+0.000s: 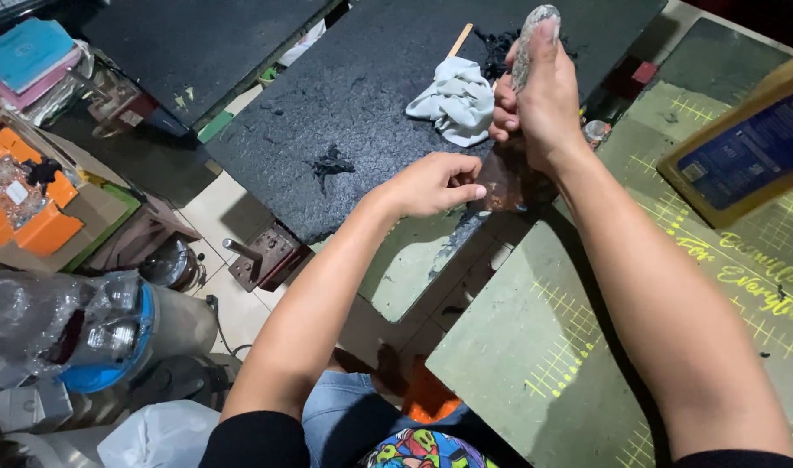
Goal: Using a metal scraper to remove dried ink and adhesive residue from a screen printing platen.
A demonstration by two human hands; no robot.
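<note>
My right hand (539, 100) grips a long, flat, grey speckled tool (528, 39) that stands nearly upright, its rounded end above my thumb. My left hand (431, 184) is just below and left of it, fingers curled, pinching the edge of a dark, brownish shiny object (505, 184) under my right hand. Both hands hover at the near edge of a black rough-surfaced board (362, 95). A crumpled pale grey cloth (457, 102) lies on that board, touching my right fingers. What exactly the dark object is, I cannot tell.
A wooden stick (459, 40) and black smears (330, 162) lie on the board. A green gridded board (570, 329) is at right, with a framed blue panel (752, 147) above it. Orange boxes (24, 204), plastic-wrapped cans (76, 334) and a metal bracket (262, 256) sit at left.
</note>
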